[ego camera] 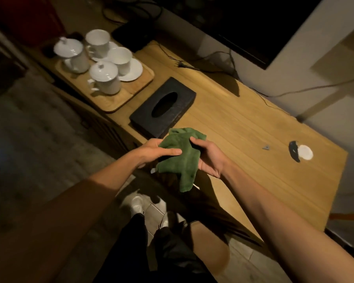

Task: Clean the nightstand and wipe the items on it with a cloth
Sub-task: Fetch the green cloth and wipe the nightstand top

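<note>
Dim light falls on the wooden nightstand (243,127) that you stand over, its near edge running below your arms.

From the head view, you hold a green cloth (179,158) in the air over that near edge. Your left hand (155,152) grips one side of it, thumb laid flat across the fabric, and your right hand (206,156) pinches the other side with its fingers curled behind. A loose end of the cloth hangs down below both hands.

Just beyond the cloth, a black tissue box (164,105) lies near the front edge. Farther toward the far left corner, a wooden tray (131,92) carries white cups (119,60) and saucers, two of the cups lidded. Near the right edge sits a small white disc (305,152) against a dark piece. Cables (208,60) trail along the back edge by the wall.
</note>
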A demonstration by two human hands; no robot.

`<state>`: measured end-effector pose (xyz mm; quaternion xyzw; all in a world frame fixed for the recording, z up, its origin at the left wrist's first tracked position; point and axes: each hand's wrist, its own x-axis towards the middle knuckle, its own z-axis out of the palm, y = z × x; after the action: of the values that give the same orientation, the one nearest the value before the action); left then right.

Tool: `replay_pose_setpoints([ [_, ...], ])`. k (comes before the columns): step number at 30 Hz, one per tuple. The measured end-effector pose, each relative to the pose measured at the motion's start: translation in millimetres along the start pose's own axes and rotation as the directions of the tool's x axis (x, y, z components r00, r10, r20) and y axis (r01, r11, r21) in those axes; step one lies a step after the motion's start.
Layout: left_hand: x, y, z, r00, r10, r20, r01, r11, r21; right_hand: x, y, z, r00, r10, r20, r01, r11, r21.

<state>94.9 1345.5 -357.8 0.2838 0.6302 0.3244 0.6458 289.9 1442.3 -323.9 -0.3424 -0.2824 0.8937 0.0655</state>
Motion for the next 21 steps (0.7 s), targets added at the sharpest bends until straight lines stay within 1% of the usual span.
replay_pose_setpoints([
  [1, -6.7, -5.5, -8.1, 0.998, 0.018, -0.066, -0.022, 0.998, -0.058, 4.9, 0.8, 6.6, 0.999, 0.022, 0.031, -0.022, 1.0, -0.007],
  [2, -27.7, -17.5, -27.3, 0.984, 0.036, -0.172, -0.06, 0.988, -0.14, 19.6, 4.9, 28.8, 0.994, 0.082, 0.068, -0.078, 0.995, -0.054],
  [3, -33.5, -20.4, -32.8, 0.98, 0.037, -0.197, -0.074, 0.98, -0.183, 23.5, 4.5, 34.8, 0.992, 0.095, 0.081, -0.09, 0.994, -0.058],
  [5, -53.1, -30.3, -50.4, 0.968, 0.022, -0.25, -0.084, 0.967, -0.242, 38.1, 5.4, 56.1, 0.986, 0.124, 0.108, -0.111, 0.986, -0.125],
  [6, -72.1, -41.4, -64.8, 0.954, 0.016, -0.298, -0.103, 0.955, -0.279, 49.7, 11.9, 77.0, 0.982, 0.151, 0.109, -0.129, 0.973, -0.19],
  [8, -106.3, -62.5, -90.6, 0.913, 0.003, -0.407, -0.148, 0.933, -0.327, 70.6, 26.7, 120.6, 0.986, 0.136, 0.097, -0.1, 0.945, -0.313],
  [11, -151.7, -92.4, -122.2, 0.831, -0.005, -0.557, -0.216, 0.919, -0.331, 94.7, 52.4, 181.3, 0.981, 0.136, 0.137, -0.059, 0.887, -0.457],
  [13, -186.8, -115.1, -142.2, 0.774, -0.031, -0.632, -0.252, 0.901, -0.352, 108.7, 76.6, 221.7, 0.969, 0.188, 0.162, -0.082, 0.858, -0.508],
  [16, -243.2, -153.7, -168.1, 0.693, -0.065, -0.718, -0.325, 0.861, -0.392, 125.6, 116.5, 282.8, 0.941, 0.261, 0.215, -0.092, 0.809, -0.58],
  [18, -282.6, -182.6, -183.6, 0.625, -0.085, -0.776, -0.377, 0.838, -0.395, 135.7, 149.9, 325.1, 0.922, 0.309, 0.232, -0.102, 0.775, -0.624],
  [21, -348.3, -235.1, -203.4, 0.521, -0.156, -0.839, -0.434, 0.799, -0.417, 142.1, 211.7, 391.1, 0.887, 0.405, 0.223, -0.156, 0.717, -0.68],
])
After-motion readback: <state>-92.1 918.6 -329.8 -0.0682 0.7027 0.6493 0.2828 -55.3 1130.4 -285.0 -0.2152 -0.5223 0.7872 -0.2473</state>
